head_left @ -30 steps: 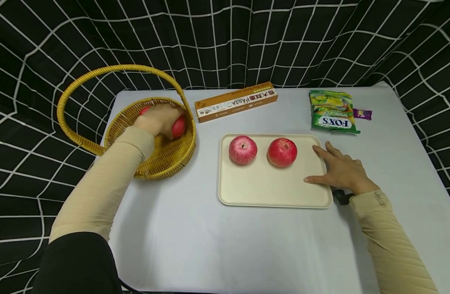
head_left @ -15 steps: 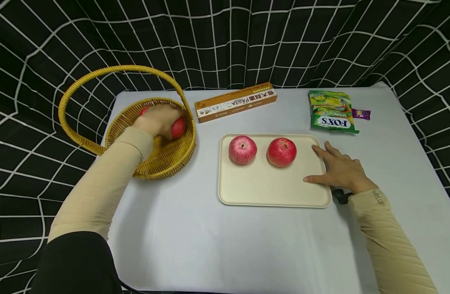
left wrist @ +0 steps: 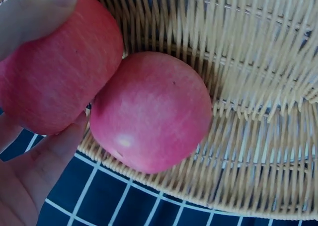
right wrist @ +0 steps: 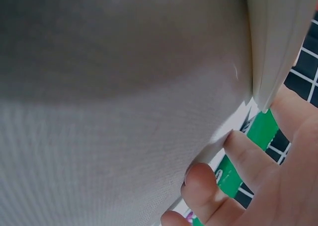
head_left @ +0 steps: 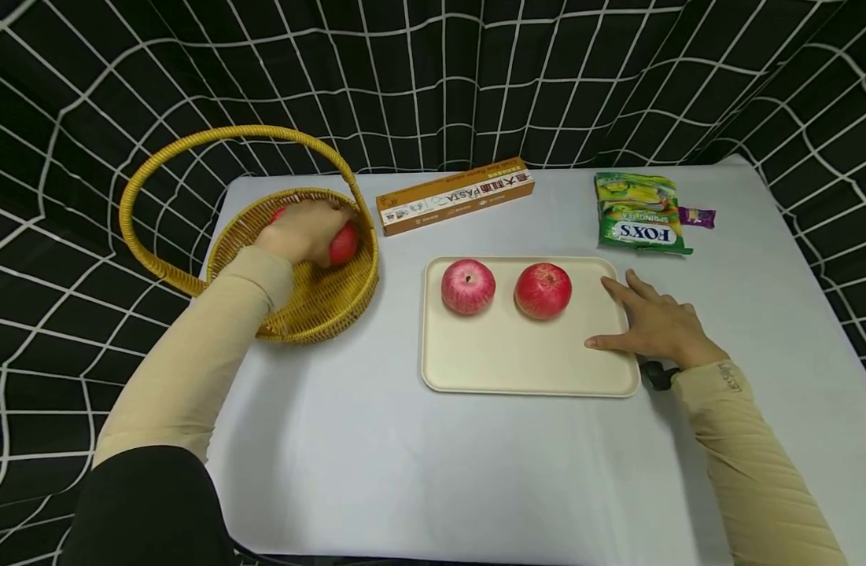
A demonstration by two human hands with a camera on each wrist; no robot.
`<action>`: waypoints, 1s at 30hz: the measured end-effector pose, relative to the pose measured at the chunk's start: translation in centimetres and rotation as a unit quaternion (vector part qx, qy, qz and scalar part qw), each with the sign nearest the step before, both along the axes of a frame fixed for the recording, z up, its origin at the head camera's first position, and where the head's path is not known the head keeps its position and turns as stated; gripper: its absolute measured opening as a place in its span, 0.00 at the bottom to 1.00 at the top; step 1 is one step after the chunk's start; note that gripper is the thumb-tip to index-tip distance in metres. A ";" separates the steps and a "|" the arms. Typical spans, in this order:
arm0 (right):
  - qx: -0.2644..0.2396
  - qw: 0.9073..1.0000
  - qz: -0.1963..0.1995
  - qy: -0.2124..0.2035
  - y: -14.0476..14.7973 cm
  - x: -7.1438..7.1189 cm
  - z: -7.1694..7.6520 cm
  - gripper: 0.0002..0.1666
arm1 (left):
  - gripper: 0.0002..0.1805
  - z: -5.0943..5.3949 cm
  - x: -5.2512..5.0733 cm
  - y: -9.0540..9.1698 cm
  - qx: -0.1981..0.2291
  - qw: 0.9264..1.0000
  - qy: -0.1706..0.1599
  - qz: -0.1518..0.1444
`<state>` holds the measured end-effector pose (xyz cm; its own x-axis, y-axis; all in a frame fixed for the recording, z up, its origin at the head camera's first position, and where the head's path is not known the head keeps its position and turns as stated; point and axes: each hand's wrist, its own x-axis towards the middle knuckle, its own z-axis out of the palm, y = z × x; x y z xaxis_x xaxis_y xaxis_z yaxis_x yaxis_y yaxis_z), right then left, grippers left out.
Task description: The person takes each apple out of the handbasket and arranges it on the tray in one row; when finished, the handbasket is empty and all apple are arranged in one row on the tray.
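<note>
Inside the yellow wicker basket (head_left: 312,314), my left hand (head_left: 301,229) grips a red apple (head_left: 344,244). The left wrist view has the thumb and fingers around that apple (left wrist: 59,62), with a second apple (left wrist: 151,112) touching it in the basket. My right hand (head_left: 655,326) lies spread at the right edge of a cream tray (head_left: 525,369), thumb over the rim, holding no loose item. Two red apples, one at the left (head_left: 468,287) and one near the middle (head_left: 543,291), sit along the tray's far side. In the right wrist view the hand (right wrist: 258,186) is beside the tray's edge (right wrist: 273,42).
An orange and white pasta box (head_left: 455,196) lies behind the tray, right of the basket. A green and yellow candy bag (head_left: 638,214) and a small purple packet (head_left: 698,218) lie at the back right. The basket's tall handle (head_left: 241,132) arches over its rim.
</note>
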<state>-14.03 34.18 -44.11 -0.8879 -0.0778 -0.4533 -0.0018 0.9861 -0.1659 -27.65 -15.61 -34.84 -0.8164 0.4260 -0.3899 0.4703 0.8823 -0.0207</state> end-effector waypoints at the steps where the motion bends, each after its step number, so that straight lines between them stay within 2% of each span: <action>1: -0.001 1.000 0.000 0.000 0.0 0.0 0.0 0.78 | 0.41 0.0 0.1 -0.2 0.004 1.000 0.003 0.001; 6: 0.001 1.000 0.001 -0.004 0.2 -0.1 0.2 0.78 | 0.42 0.3 0.5 -1.1 0.041 0.999 0.016 0.006; 13: 0.000 1.000 -0.002 -0.014 0.6 -0.2 0.1 0.78 | 0.41 1.0 1.9 -1.9 0.083 0.996 0.036 0.020; 17: 0.000 1.000 -0.001 -0.014 0.7 -0.1 0.1 0.78 | 0.43 1.4 2.6 -2.0 0.102 0.994 0.036 0.025; 22: -0.001 1.000 -0.001 -0.013 0.5 -0.1 0.1 0.78 | 0.45 2.0 3.9 -2.2 0.133 0.990 0.040 0.029; 30: -0.003 1.000 0.001 -0.012 0.2 -0.1 0.0 0.78 | 0.44 2.4 6.4 -2.0 0.196 0.979 0.060 0.014</action>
<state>-14.17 34.35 -44.16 -0.8765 -0.0812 -0.4746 0.0012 0.9853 -0.1709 -21.24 -17.61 -32.46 -0.8600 0.5003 -0.1006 0.4606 0.8459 0.2688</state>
